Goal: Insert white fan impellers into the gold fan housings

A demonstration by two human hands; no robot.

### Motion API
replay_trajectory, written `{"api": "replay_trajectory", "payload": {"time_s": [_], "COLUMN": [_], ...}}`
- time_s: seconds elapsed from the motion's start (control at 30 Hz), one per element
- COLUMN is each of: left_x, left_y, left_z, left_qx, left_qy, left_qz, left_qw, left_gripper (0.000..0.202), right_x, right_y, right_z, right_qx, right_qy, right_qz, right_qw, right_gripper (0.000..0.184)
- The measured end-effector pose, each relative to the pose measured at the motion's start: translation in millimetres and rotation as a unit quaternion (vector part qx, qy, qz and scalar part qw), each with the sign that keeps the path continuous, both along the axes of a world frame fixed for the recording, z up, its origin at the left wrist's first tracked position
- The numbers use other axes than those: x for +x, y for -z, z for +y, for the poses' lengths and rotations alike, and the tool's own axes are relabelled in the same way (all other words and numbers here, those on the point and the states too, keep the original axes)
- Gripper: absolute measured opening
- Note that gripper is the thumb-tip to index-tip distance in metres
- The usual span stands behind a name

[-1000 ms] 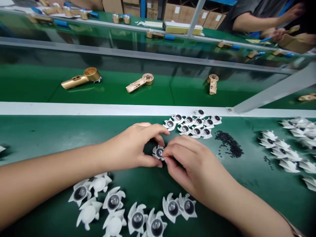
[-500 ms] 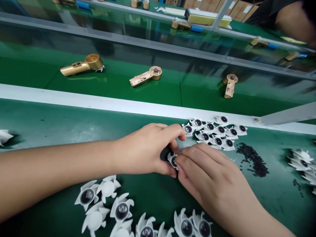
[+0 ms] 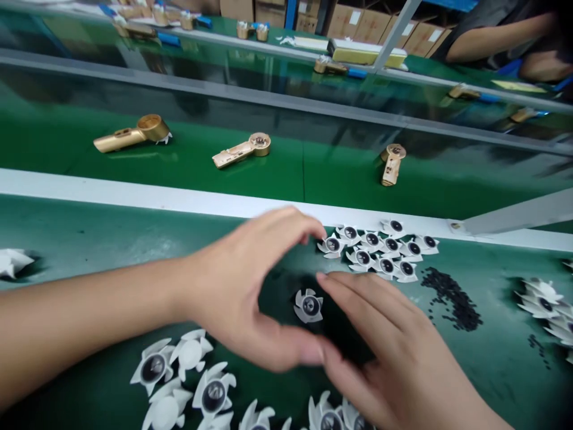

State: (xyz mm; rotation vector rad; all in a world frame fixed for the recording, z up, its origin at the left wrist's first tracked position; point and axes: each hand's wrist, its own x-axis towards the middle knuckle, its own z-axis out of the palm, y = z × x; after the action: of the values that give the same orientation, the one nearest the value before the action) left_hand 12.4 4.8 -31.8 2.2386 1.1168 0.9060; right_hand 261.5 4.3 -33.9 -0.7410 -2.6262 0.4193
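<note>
Between my two hands, a white plastic vaned piece (image 3: pixel 308 306) lies flat on the green table (image 3: pixel 89 224), its dark round centre facing up. It is almost round, with curved blades around the rim, so it shows no clear long axis or pointing direction. Nothing holds it: my left hand (image 3: pixel 237 280) is to its left, and my right hand (image 3: pixel 376 340) is to its right and lower, both just apart from it. Each grip is wide and slightly blurred, with thumb and fingers spread around the piece. My left forearm (image 3: pixel 89 310) comes in from the left edge, my right forearm (image 3: pixel 447 382) from the lower right. Up and to the right of the piece sits a tight cluster of matching pieces (image 3: pixel 376 251), with a heap of small black granules (image 3: pixel 450 301) farther right. Below and left of it, more matching pieces (image 3: pixel 192 373) lie loosely. Beyond it, past a white rail (image 3: pixel 134 191), gold metal housings (image 3: pixel 242 150) rest on a green belt (image 3: pixel 340 179).
</note>
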Motion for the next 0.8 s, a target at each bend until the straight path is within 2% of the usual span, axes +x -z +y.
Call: {"api": "replay_trajectory", "payload": {"time_s": [0.07,0.1,0.17,0.2,0.23,0.3,0.37,0.43,0.5,0.57,0.63,0.7,0.8], "left_x": [-20.8,-33.2,-59.4,-71.8,-82.6,-96.4,-96.2,-81.6,-56.5,-27.6,-1.7,17.0,30.8], "left_y": [-6.1,-6.3,-1.3,2.7,6.7,11.7,9.7,1.2,-9.8,-19.2,-25.4,-29.1,-31.6], "left_z": [19.0,32.1,61.0,74.4,85.6,98.1,96.1,82.2,60.9,37.4,16.8,2.6,-5.4], "left_qx": [0.090,0.107,0.071,0.027,-0.006,-0.052,-0.066,-0.061,-0.057,-0.077,-0.122,-0.180,-0.237], "left_qy": [-0.127,-0.214,-0.366,-0.398,-0.401,-0.366,-0.330,-0.320,-0.303,-0.255,-0.181,-0.119,-0.087], "left_qz": [0.076,0.133,0.239,0.276,0.297,0.322,0.334,0.339,0.311,0.247,0.179,0.146,0.149], "left_qw": [0.985,0.962,0.897,0.874,0.866,0.871,0.880,0.883,0.899,0.932,0.959,0.966,0.956], "left_gripper": [0.064,0.061,0.065,0.067,0.066,0.058,0.048,0.042,0.036,0.028,0.022,0.016,0.009], "right_x": [-3.4,-5.0,-7.8,-9.2,-10.5,-12.9,-14.7,-15.5,-15.1,-14.1,-12.9,-11.9,-10.6], "right_y": [6.3,9.4,13.7,14.3,13.7,9.4,3.2,-2.0,-5.0,-6.5,-8.0,-10.7,-15.9], "right_z": [-1.3,-1.9,-2.6,-2.7,-2.6,-2.2,-1.7,-1.1,-0.8,-1.3,-2.7,-4.4,-5.8], "right_qx": [-0.022,-0.039,-0.069,-0.085,-0.105,-0.169,-0.272,-0.359,-0.411,-0.451,-0.479,-0.472,-0.438], "right_qy": [0.000,0.001,0.007,0.016,0.032,0.078,0.131,0.168,0.192,0.211,0.232,0.245,0.228], "right_qz": [-0.016,-0.023,-0.013,0.004,0.028,0.082,0.127,0.170,0.212,0.244,0.264,0.281,0.283], "right_qw": [1.000,0.999,0.998,0.996,0.994,0.979,0.945,0.902,0.866,0.832,0.804,0.799,0.822], "right_gripper": [0.042,0.039,0.030,0.027,0.027,0.029,0.031,0.030,0.030,0.032,0.034,0.036,0.024]}}
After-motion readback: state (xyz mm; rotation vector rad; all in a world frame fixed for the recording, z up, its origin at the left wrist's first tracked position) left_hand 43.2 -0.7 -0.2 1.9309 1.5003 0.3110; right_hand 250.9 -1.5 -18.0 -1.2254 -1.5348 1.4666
